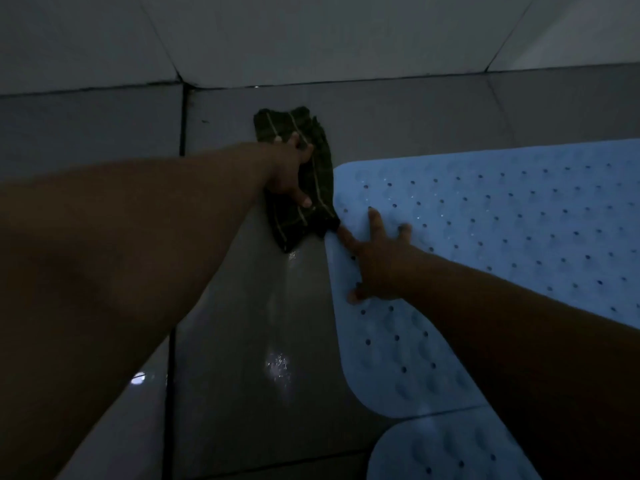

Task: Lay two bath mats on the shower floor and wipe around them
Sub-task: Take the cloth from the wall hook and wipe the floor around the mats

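- Bath mats: far mat [502, 237] flat on the shower floor [242, 341] at right, second mat [450, 448] just beside its near end, both seemingly placed; wiping under way.
- Left to right: left arm stretched far across the tiles, left hand [289, 171] pressing the dark striped cloth [304, 188], thumb and fingers curled into its folds.
- Cloth bunched against the far mat's left edge, near the wall joint.
- Wet streak [277, 341] shining on the tile nearer in, likely the strip to dry next.
- Best done with steady downward pressure, drawing along the mat's edge without catching and lifting it.
- Right hand [375, 261] spread flat on the far mat's left border, fingers straight, gripping nothing, apparently pinning it.
- Hands near each other, not touching.
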